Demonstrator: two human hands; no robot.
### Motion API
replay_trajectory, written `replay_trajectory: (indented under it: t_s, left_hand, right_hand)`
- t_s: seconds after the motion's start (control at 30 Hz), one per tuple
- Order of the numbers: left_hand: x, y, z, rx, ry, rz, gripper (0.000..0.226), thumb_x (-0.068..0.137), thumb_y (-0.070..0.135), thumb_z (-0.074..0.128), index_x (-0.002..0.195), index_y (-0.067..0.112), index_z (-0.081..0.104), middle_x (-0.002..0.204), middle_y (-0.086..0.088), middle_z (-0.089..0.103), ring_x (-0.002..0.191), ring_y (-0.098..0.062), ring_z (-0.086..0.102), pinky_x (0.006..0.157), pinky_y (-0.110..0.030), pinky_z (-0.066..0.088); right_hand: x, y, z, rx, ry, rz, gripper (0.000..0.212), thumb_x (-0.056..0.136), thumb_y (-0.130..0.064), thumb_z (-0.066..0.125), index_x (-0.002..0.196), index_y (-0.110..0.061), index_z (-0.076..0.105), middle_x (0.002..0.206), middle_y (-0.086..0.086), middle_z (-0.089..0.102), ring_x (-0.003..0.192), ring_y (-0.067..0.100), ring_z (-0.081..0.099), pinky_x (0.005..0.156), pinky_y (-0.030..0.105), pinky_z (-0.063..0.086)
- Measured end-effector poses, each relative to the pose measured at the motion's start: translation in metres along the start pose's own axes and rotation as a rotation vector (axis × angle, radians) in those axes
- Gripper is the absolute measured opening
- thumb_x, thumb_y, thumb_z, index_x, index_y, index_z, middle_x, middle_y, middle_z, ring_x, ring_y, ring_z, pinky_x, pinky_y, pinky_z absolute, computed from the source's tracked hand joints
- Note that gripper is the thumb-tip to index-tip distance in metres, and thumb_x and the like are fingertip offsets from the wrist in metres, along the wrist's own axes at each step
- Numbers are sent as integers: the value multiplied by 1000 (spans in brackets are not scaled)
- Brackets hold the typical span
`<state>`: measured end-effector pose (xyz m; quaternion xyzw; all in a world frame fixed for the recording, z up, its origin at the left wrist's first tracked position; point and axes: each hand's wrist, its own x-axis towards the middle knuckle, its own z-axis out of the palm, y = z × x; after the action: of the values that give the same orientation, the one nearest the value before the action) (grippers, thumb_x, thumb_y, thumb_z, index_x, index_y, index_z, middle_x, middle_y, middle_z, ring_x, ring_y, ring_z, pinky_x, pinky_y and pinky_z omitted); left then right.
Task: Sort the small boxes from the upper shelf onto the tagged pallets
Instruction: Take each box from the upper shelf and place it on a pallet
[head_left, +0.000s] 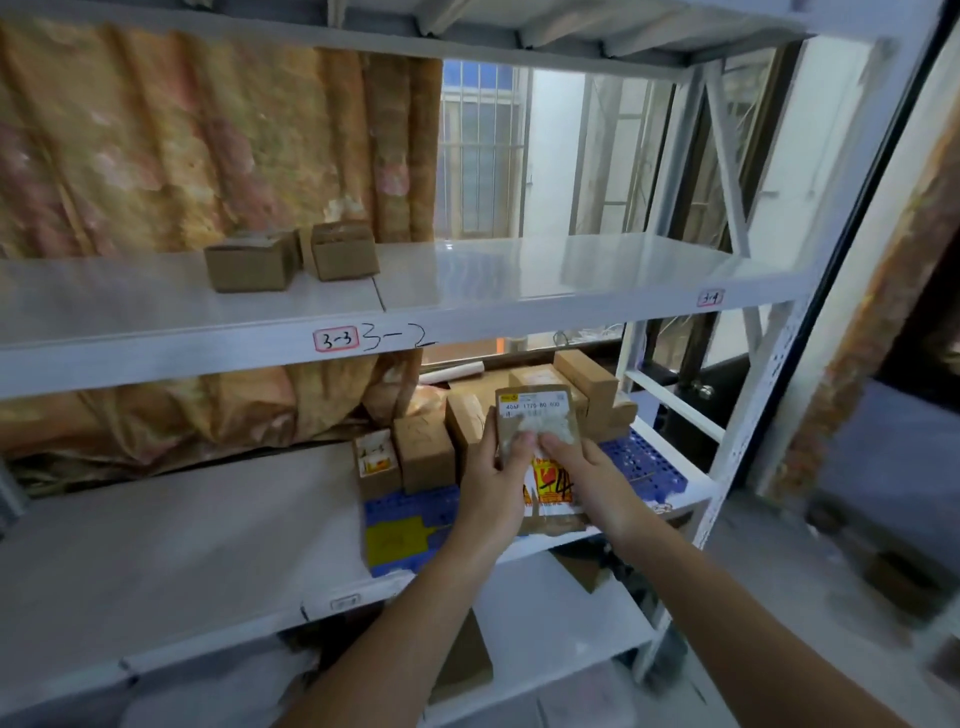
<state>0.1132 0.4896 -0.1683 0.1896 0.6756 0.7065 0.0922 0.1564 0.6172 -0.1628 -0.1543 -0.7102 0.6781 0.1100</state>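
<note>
Small box (537, 421): brown carton with a white printed label on its upper face; held upright in both hands in front of the middle shelf, above the blue pallet (644, 462).
Left hand (493, 483): fingers curled round the carton's left edge, thumb pressed on its front face.
Right hand (587, 473): fingers pinching the carton's lower right part; fingertips on the white patch below the label.
Upper shelf (519, 275): white board carrying 2 small brown boxes (291, 260) side by side at its left; front edge marked with a "3-3" tag (336, 340), handwritten "3-2", and a tag (710, 298) at the right, blurred.
Blue pallet: lies on the middle shelf; several brown cartons (423, 452) stand on it behind the hands; yellow tag (392, 538) near its front left corner; red-and-yellow tag (550, 486) just below the held carton.
Background: patterned orange curtain (182, 140) behind the rack; barred window (480, 150) to its right.
</note>
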Motion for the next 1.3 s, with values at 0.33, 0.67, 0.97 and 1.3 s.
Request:
replay_trajectory:
  t_s: [0.33, 0.67, 0.97, 1.3]
  left_hand:
    - [37, -55, -18, 49, 84, -179, 31, 103, 49, 53, 134, 47, 55, 118, 14, 71, 90, 3, 72, 72, -20, 58]
    - [87, -86, -58, 38, 144, -257, 33, 104, 48, 50, 137, 44, 53, 113, 18, 66, 83, 6, 66, 57, -5, 47]
    - [132, -120, -75, 59, 220, -312, 45, 104, 51, 49, 146, 36, 50, 120, 13, 67, 89, 7, 64, 57, -5, 48]
    - [188, -128, -80, 101, 310, -393, 59, 104, 53, 48, 158, 33, 34, 161, 0, 38, 145, -25, 37, 95, -30, 34]
  right_hand:
    - [60, 56, 19, 32, -112, 135, 77, 70, -73, 74, 125, -20, 67, 109, 7, 77, 100, 27, 75, 95, 53, 58]
    - [123, 73, 59, 12, -183, 194, 43, 96, -51, 64, 120, -16, 70, 103, 8, 79, 95, 27, 77, 90, 48, 61]
    - [178, 97, 78, -60, -245, 244, 73, 76, -78, 68, 121, -20, 69, 109, 6, 78, 105, 28, 73, 102, 56, 53]
    - [244, 100, 87, -94, -359, 243, 82, 79, -83, 60, 142, -31, 52, 130, -3, 68, 115, 19, 67, 93, 45, 60]
